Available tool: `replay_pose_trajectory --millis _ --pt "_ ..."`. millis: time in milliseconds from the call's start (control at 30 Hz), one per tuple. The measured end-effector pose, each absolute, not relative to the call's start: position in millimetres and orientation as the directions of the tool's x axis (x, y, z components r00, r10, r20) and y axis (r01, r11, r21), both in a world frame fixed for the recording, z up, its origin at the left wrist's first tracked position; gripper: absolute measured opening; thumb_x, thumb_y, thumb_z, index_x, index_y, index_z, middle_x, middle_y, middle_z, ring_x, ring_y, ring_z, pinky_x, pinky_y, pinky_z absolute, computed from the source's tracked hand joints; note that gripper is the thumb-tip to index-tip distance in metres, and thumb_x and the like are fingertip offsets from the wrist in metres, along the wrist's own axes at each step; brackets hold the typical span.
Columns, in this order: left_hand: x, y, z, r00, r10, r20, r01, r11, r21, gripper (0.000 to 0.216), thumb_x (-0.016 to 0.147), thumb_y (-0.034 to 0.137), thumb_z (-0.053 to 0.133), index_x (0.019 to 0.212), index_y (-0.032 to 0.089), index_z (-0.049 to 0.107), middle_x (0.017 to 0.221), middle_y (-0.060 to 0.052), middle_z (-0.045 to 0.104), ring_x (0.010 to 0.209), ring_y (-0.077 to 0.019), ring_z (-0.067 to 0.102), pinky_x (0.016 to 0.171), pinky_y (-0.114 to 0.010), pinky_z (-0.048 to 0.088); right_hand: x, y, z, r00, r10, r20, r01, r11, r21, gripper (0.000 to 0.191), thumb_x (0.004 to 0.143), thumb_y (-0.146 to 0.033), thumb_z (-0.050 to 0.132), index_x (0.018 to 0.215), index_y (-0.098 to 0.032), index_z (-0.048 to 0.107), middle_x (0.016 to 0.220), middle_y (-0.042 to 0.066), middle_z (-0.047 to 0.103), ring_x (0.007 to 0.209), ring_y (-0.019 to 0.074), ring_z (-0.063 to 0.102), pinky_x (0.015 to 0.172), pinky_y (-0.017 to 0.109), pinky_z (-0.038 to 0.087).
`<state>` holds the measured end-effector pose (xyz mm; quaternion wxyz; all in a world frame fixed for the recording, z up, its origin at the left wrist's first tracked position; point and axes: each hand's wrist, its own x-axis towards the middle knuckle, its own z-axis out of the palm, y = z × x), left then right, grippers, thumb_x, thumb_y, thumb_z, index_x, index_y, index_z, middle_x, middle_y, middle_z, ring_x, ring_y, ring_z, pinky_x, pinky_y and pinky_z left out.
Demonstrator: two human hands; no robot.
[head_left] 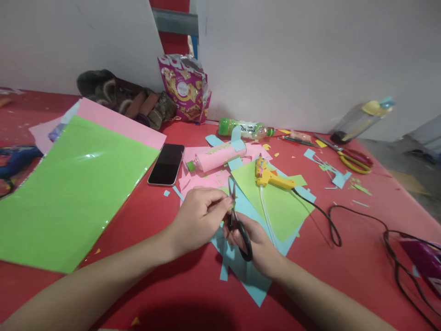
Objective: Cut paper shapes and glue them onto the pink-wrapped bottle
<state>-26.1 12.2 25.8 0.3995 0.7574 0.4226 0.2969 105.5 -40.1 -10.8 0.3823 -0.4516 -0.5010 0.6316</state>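
My right hand [255,239] grips black-handled scissors [245,239], with the blades pointing away from me and slightly apart. Close against the blades, my left hand [203,216] is pinched at the fingertips on what looks like a small bit of green paper [233,207], mostly hidden by the fingers. Under both hands lie blue paper [250,280] and pink paper scraps [215,180]. Beyond them rests a bottle wrapped in pink paper [220,157], lying on its side with its green cap to the left and blue tabs attached. A yellow glue gun [272,178] sits on light green paper [282,216].
A phone [166,164] and a large green sheet in clear film [79,193] lie left. A snack bag [186,89] and green-capped bottle [244,128] are at the back. Right are larger scissors [351,158], a tilted clear bottle [361,122] and the black cord [358,210].
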Motion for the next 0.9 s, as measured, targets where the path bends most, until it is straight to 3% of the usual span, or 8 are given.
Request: replay_pose_trajectory --millis 333,900 --pt "-26.7 11.6 25.7 0.481 0.871 0.104 0.429 -0.337 0.838 0.030 0.078 0.017 0.040 0.049 0.014 0.040 0.045 0.004 0.038 0.047 -0.0063 0.037 0.046 -0.017 0.029 105.6 -41.8 -12.3 -0.280 0.940 -0.194 -0.035 -0.212 -0.977 0.037 0.068 -0.052 0.053 0.065 -0.016 0.043 0.059 -0.003 0.039 0.052 0.0080 0.032 0.048 0.022 0.027" --pt "-26.6 10.6 27.6 0.513 0.855 0.072 0.394 -0.309 0.866 0.031 0.079 0.018 0.040 0.049 0.014 0.047 0.048 0.002 0.052 0.051 -0.0083 0.047 0.050 -0.017 0.035 106.6 -42.2 -11.7 -0.333 0.935 -0.125 -0.020 -0.140 -0.990 0.044 0.070 -0.061 0.043 0.071 -0.017 0.043 0.062 -0.002 0.037 0.055 0.0098 0.031 0.049 0.023 0.029"
